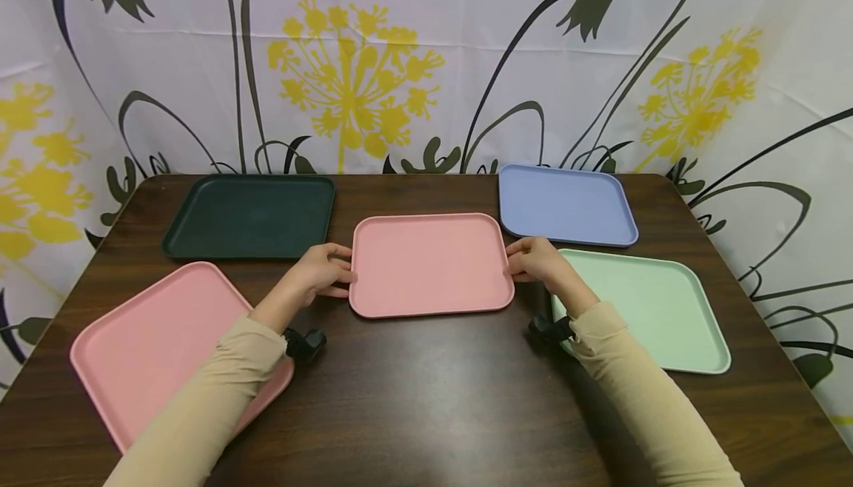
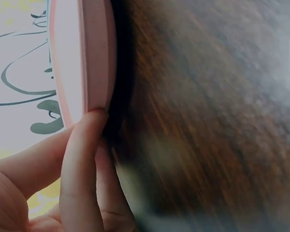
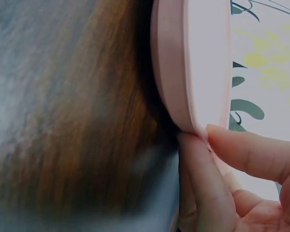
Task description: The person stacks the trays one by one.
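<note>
A smaller pink tray (image 1: 432,265) lies flat in the middle of the view, between the two hands. At its left short side, my left hand (image 1: 323,272) pinches the rim; the left wrist view shows fingertips against the tray's side wall (image 2: 97,53). My right hand (image 1: 536,261) pinches the opposite short side. In the right wrist view the thumb (image 3: 253,152) meets the top of the rim, with fingers below it. A dark shadow runs under the tray edge; whether it touches the table I cannot tell.
Around it on the brown wooden table (image 1: 413,398) lie a dark green tray (image 1: 253,217), a blue tray (image 1: 566,204), a light green tray (image 1: 646,309) partly behind the right forearm, and a larger pink tray (image 1: 160,343) under the left forearm. A flowered curtain (image 1: 426,65) hangs behind.
</note>
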A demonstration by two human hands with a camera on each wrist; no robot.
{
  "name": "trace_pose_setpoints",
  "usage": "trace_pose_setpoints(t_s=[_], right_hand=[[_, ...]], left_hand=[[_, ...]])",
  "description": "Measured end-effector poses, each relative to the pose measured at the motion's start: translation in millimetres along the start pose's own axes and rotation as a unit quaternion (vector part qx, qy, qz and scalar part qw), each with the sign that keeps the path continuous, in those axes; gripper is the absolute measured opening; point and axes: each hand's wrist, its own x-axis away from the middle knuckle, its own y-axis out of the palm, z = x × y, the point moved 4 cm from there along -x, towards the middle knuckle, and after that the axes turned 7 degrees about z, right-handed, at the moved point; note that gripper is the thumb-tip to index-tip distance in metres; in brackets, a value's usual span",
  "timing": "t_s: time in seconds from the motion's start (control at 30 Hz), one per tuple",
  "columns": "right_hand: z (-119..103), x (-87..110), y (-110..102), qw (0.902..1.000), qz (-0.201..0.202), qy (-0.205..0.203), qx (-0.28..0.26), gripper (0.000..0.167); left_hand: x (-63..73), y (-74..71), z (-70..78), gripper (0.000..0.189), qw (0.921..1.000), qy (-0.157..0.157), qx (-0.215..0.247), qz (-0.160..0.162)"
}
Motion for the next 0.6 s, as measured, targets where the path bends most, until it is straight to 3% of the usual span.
trace_pose_setpoints(t_s=[0.6], right_hand=[[6.3, 0.7, -1.1, 0.9994, -0.034, -0.008, -0.008, 0.048]], left_hand=[[2.7, -1.3, -2.1, 0.063, 0.9997, -0.003, 0.016, -0.016]])
